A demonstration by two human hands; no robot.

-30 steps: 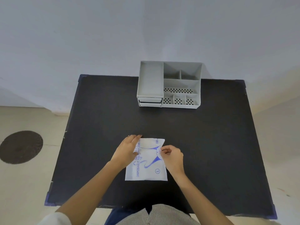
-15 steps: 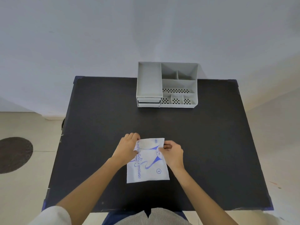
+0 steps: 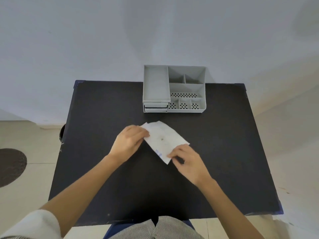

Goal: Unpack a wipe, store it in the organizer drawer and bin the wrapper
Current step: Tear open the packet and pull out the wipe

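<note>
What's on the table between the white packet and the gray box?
Nothing. The head view shows only bare black table between the packet and the organizer.

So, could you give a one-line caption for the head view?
Both hands, left hand and right hand, hold a white packet above the black table, grey organizer behind.

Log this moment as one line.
both hands grip packet | left hand | right hand | unopened | organizer drawers shut

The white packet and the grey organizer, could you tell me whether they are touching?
Apart. The head view shows a clear strip of bare black table between the packet, held by both hands, and the front of the organizer.
</note>
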